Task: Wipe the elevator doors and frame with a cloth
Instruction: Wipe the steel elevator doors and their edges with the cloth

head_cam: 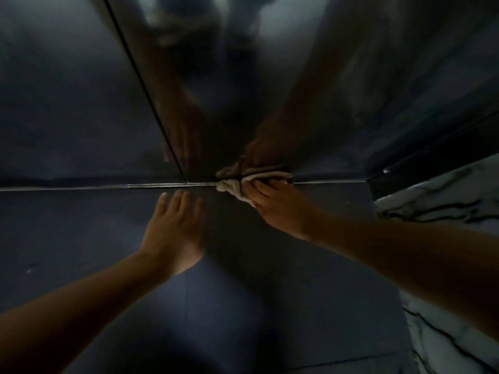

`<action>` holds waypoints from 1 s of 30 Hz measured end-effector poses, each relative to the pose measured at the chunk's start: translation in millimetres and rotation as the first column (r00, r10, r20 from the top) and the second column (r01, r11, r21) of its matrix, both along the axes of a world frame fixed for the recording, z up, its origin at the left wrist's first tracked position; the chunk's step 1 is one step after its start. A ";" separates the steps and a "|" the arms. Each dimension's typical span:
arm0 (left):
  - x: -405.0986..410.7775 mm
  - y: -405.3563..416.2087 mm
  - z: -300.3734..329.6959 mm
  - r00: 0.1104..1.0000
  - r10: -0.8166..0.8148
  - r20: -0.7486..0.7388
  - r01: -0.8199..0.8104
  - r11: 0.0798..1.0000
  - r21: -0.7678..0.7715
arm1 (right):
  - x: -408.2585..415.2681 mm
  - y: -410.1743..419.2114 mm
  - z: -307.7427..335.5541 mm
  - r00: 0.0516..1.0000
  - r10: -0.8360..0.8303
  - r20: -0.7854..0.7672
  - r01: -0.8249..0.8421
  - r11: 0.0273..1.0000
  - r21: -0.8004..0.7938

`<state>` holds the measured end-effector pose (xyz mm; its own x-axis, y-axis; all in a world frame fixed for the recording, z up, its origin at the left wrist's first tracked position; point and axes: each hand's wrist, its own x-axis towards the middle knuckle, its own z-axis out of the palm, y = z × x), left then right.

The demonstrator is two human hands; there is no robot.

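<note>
Dark, mirror-like elevator doors [81, 103] fill the upper half of the head view, split by a black seam running down to the metal sill track [108, 187]. My right hand [278, 209] is shut on a crumpled pale cloth [229, 186], pressing it against the very bottom of the right door, just right of the seam at the sill. My left hand [172, 233] hovers over the dark floor to the left of the cloth, fingers spread and holding nothing. Both hands and the cloth are mirrored in the door.
A white marble-patterned wall or frame panel [445, 195] with dark veins stands at the right, beside a dark frame edge [405, 163]. Dark floor tiles [243, 306] lie under my arms. The scene is dim.
</note>
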<state>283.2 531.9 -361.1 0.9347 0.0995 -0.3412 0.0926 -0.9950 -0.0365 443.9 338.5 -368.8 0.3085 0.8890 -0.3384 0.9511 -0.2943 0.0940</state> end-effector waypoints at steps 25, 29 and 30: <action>8.0 -11.6 -11.2 1.000 0.011 -0.017 -0.011 1.000 -0.006 | 70.0 -178.4 13.4 0.940 -0.107 0.324 0.081 0.992 0.093; 12.8 -13.0 -9.8 1.000 0.001 -0.004 -0.002 1.000 -0.014 | 77.1 -178.1 7.2 0.920 -0.075 0.384 0.021 0.990 0.143; 13.9 -13.6 -10.2 1.000 0.000 0.005 0.000 1.000 -0.017 | 79.1 -179.0 5.8 0.915 -0.066 0.399 0.002 0.987 0.158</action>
<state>297.1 518.3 -371.3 0.9363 0.0937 -0.3386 0.0928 -0.9955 -0.0187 523.0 159.4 -363.0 0.4208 0.9062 -0.0420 0.8314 -0.3667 0.4175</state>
